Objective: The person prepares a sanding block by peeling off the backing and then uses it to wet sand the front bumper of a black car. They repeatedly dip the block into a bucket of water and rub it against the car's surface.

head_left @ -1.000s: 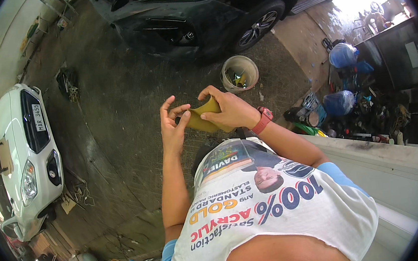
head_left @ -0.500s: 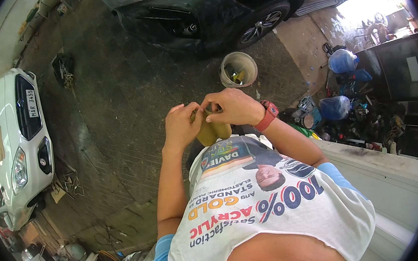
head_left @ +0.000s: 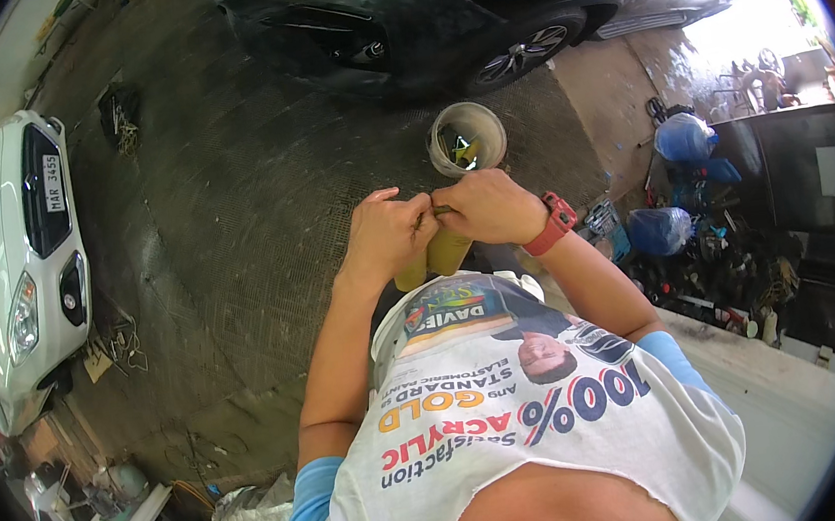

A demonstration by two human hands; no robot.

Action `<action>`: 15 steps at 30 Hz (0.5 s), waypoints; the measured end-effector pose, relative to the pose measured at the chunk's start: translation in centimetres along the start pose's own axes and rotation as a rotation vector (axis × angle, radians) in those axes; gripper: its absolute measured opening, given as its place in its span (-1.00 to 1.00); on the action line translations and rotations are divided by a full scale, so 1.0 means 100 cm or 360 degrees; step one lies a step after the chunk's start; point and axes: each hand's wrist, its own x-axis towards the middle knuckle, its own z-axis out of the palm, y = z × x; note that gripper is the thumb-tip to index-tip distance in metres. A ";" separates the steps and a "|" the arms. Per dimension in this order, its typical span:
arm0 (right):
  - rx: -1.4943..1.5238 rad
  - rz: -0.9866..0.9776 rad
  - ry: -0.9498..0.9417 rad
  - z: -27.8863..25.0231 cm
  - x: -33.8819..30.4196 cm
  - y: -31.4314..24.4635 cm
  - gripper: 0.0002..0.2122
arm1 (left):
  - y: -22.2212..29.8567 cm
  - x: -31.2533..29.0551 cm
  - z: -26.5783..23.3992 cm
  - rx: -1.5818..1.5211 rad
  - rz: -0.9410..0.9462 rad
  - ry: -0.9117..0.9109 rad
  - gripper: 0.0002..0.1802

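In front of my waist, both hands pinch the upper edge of an olive-yellow sheet [head_left: 449,250] that looks like sandpaper. It hangs down in two curved flaps with a gap between them. My left hand [head_left: 387,233] is closed on its left side. My right hand [head_left: 493,211], below a red wristwatch [head_left: 557,222], is closed on the right side. The fingertips of both hands meet at the top, and the knuckles hide where they grip. Just beyond my hands stands a pale bucket [head_left: 492,140] with dark liquid and a yellowish piece [head_left: 465,152] in it.
A dark car [head_left: 417,49] stands ahead, and a white car [head_left: 1,270] to the left. Right of me are blue-tinted plastic containers [head_left: 684,138], assorted tools and parts, and a pale ledge [head_left: 778,351]. A black bag [head_left: 118,116] lies on the floor [head_left: 222,209].
Both hands have drawn closer and turned over slightly, with the knuckles now covering the sheet's top. The sheet's two flaps look narrower and further parted. The view has shifted slightly.
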 end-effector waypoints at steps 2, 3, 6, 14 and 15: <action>0.0182 -0.0124 0.0032 -0.007 -0.002 0.020 -0.81 | -0.002 0.008 0.012 -0.0035 0.0043 0.0087 -0.85; 0.0274 -0.0183 0.0050 -0.011 -0.003 0.030 -0.82 | -0.001 0.013 0.019 -0.0052 0.0068 0.0128 -0.83; 0.0818 -0.0121 0.0141 -0.023 -0.014 0.061 -0.84 | 0.022 0.038 0.031 -0.0750 -0.0664 -0.0034 -0.76; 0.1338 0.0348 0.0340 -0.015 -0.069 0.194 -0.79 | 0.035 0.089 0.128 -0.0920 -0.1238 0.0497 -0.72; 0.1397 0.0453 0.0402 -0.006 -0.076 0.219 -0.78 | 0.033 0.089 0.137 -0.0842 -0.1331 0.0617 -0.72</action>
